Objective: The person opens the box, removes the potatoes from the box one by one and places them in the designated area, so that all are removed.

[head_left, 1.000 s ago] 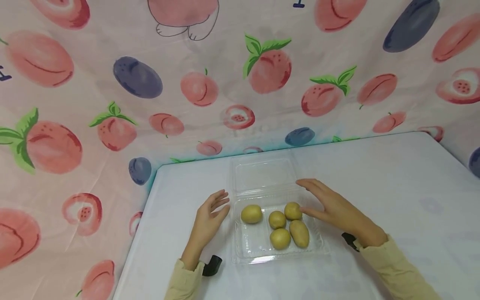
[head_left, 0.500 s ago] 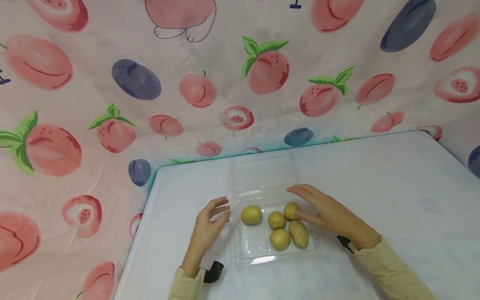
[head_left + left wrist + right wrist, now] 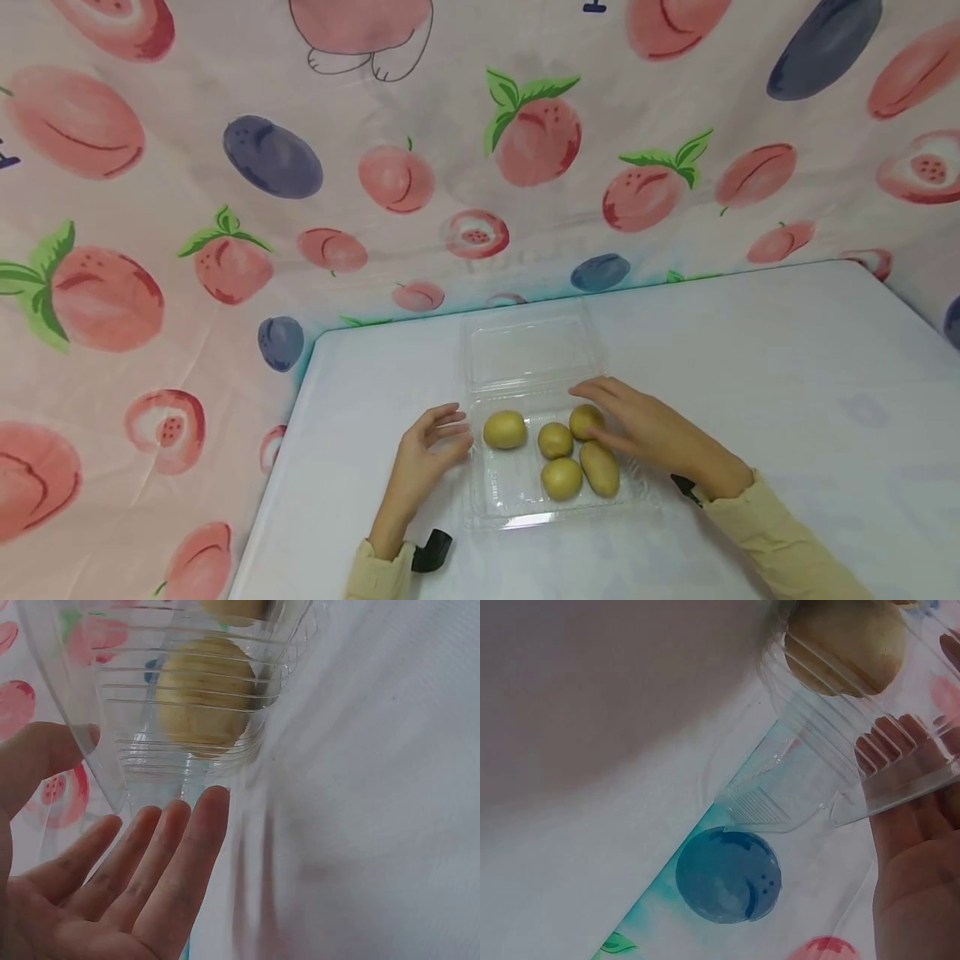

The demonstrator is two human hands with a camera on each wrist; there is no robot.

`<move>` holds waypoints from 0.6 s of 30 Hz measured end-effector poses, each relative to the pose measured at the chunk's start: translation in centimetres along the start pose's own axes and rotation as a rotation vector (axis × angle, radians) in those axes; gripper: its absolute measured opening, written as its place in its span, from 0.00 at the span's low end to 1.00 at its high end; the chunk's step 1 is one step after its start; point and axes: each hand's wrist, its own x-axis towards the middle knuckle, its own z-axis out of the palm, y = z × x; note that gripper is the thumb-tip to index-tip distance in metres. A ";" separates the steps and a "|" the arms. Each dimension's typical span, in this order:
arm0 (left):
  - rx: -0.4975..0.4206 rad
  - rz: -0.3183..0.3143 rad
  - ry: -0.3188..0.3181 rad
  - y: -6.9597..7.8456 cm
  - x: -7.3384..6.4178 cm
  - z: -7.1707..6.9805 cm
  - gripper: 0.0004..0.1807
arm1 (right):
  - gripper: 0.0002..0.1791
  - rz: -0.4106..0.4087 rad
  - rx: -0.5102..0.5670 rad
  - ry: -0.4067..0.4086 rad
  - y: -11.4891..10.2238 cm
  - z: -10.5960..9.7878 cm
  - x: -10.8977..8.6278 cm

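A clear plastic clamshell box [image 3: 504, 492] holds several yellow potatoes, one potato [image 3: 505, 429] on its left and the others grouped at the right. My left hand [image 3: 422, 454] is at the box's left rim. In the left wrist view its thumb overlaps the rim and its nearly straight fingers [image 3: 184, 870] lie below the side wall, by a potato [image 3: 202, 697]. At the right side is my right hand [image 3: 648, 429], its thumb over the rim near the back right potato [image 3: 585, 422]. Its fingers [image 3: 896, 750] show through the ribbed wall in the right wrist view.
The box's hinged lid [image 3: 528, 350] lies folded back on the white table [image 3: 750, 358]. Behind the table hangs a fruit-patterned cloth [image 3: 420, 100]. A black wrist mount [image 3: 432, 552] sticks out from the left sleeve [image 3: 381, 571].
My left hand has shifted right to the rim, and my right hand has come in from the right, closer to the box. The potatoes and box stay in place.
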 end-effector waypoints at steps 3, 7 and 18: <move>-0.026 -0.033 -0.023 -0.3 0.0 0.0 0.31 | 0.29 -0.020 -0.011 -0.002 0.1 0.3 0.0; -0.052 -0.052 -0.047 -0.5 -0.1 0.0 0.31 | 0.28 -0.053 -0.021 0.005 0.3 0.5 0.1; -0.098 -0.040 -0.061 -0.7 -0.1 0.0 0.31 | 0.23 -0.023 -0.047 -0.078 0.2 0.2 0.5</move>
